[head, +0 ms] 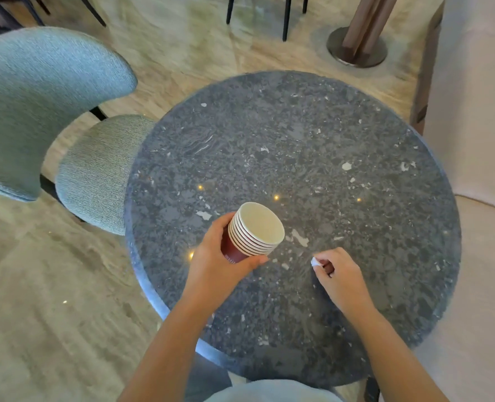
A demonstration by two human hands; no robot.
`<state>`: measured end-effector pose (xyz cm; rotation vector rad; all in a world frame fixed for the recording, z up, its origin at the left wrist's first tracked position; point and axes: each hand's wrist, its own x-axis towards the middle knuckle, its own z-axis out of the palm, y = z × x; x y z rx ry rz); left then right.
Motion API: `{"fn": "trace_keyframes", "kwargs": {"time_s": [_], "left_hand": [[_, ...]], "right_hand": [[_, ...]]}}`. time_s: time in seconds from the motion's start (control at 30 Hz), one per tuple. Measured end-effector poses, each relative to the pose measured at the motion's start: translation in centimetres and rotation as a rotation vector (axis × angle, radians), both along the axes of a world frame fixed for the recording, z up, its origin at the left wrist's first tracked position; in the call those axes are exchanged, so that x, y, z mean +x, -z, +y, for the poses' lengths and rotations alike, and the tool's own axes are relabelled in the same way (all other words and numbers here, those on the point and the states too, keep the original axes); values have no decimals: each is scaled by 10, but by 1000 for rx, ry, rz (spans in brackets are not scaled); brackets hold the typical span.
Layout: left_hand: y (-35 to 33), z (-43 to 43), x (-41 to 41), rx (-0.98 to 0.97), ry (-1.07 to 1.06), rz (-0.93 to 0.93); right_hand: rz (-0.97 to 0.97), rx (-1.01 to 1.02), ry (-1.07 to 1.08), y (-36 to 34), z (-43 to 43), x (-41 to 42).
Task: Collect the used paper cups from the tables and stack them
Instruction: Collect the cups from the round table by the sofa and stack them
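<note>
A stack of several red paper cups (255,232) with cream insides is tilted, its mouth facing up and to the right, above the round dark stone table (313,134). My left hand (220,256) is wrapped around the lowest cup of the stack. To the right, my right hand (337,271) hovers just over the tabletop with its fingers pinched on a small white scrap of paper (315,262). No loose cups lie on this table.
A teal upholstered chair (37,105) stands at the table's left. A cream sofa (478,140) borders the right side. Another table's metal base (356,50) and dark chair legs (287,15) stand on the marble floor beyond.
</note>
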<state>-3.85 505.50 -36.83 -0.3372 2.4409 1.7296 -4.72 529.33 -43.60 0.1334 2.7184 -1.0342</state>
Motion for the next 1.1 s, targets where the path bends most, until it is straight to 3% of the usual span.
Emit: {"fn": "trace_keyframes", "kwargs": {"time_s": [0.4, 0.83, 1.1], "left_hand": [[-28, -133, 34, 42, -333, 102], [-59, -328, 142, 35, -700, 227], [-58, -403, 186, 68, -888, 224]], "right_hand": [[182, -64, -282, -60, -156, -33], [329, -302, -561, -110, -400, 20], [368, -320, -747, -115, -497, 41]]}}
